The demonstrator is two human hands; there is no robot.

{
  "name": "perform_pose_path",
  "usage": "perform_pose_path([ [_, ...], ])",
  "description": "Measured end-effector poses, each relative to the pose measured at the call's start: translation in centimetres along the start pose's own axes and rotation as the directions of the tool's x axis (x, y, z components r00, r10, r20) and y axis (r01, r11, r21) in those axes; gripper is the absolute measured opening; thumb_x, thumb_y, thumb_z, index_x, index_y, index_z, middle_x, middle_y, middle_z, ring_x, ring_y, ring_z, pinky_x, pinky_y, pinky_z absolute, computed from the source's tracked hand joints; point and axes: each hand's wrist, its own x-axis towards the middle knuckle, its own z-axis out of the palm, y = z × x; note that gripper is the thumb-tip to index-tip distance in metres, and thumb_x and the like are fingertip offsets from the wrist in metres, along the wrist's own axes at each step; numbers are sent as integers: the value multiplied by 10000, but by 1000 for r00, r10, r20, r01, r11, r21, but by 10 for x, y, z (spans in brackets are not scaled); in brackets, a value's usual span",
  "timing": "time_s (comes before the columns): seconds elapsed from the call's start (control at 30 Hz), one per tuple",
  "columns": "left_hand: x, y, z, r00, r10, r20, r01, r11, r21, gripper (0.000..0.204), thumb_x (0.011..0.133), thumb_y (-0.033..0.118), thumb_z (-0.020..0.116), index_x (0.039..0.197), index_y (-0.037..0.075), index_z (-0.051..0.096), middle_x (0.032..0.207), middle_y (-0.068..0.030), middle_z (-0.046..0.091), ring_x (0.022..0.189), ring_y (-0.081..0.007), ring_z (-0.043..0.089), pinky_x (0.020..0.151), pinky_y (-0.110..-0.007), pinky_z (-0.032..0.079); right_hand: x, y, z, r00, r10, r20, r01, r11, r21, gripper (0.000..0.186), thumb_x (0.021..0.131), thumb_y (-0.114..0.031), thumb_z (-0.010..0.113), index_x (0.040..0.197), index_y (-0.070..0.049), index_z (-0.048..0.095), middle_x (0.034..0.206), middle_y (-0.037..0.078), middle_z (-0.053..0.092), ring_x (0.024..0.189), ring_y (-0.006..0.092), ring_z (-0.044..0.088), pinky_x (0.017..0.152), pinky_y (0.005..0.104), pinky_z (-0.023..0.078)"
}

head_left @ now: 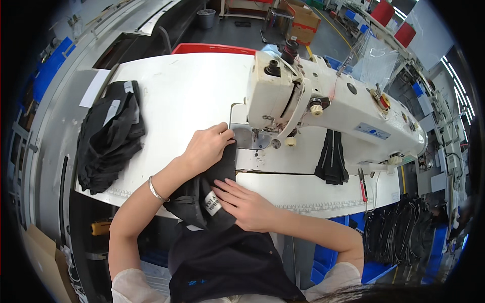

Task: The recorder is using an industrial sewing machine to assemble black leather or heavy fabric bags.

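Observation:
My left hand [207, 146] pinches the upper end of a black fabric piece [227, 157] just left of the steel needle plate [245, 136] of a white sewing machine [348, 116]. My right hand [242, 204] lies lower on the same piece with fingers stretched out, beside a white printed label [212, 201] on it. The fabric hangs over the table's front edge toward my lap. The machine's needle and presser foot are just right of my left fingertips.
A pile of black pieces [108, 141] sits on the white table [182, 86] at left. Narrow black pieces [331, 161] lie under the machine arm. Red-handled scissors [362, 189] are at right. A red tray [212, 48] is behind the table, black cords [394, 232] over blue bins at lower right.

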Motion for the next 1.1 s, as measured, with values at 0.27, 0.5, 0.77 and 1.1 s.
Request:
perform_pose_path([
  [0.27, 47, -20, 24, 995, 47, -86, -55, 993, -100, 259, 718, 67, 674, 964, 30, 605, 929, -144, 636, 750, -354, 619, 630, -420, 499, -16, 53, -18, 1000, -12, 6, 11, 996, 88, 562, 619, -123, 601, 1125, 114, 546, 1275, 206, 494, 1337, 389, 315, 1132, 504, 225],
  [0.5, 47, -47, 46, 983, 8, 181, 117, 737, -666, 434, 889, 121, 588, 1296, 15, 482, 1267, -110, 537, 1128, -228, 524, 1025, -332, 364, -28, 72, -11, 995, 94, -26, -89, 987, 136, 509, 650, -113, 599, 1124, 70, 558, 1219, 171, 522, 1205, 312, 410, 1035, 460, 324],
  [0.77, 70, -23, 24, 942, -284, 176, 326, 667, -670, 303, 897, 115, 577, 1180, 13, 544, 1130, -80, 576, 1026, -186, 546, 936, -311, 394, -28, 79, 1, 958, 103, -269, -76, 991, 110, 439, 665, -159, 597, 1073, 1, 579, 1084, 99, 571, 1028, 255, 534, 923, 417, 412],
  [1.1, 74, -17, -21, 836, -524, 163, 455, 496, -739, 172, 908, 109, 563, 1035, 10, 623, 958, -42, 625, 900, -133, 573, 824, -285, 430, -34, 44, -39, 988, 145, -61, -133, 978, 160, 459, 807, -223, 653, 1165, 44, 548, 1138, 248, 566, 1164, 351, 508, 1042, 453, 373],
])
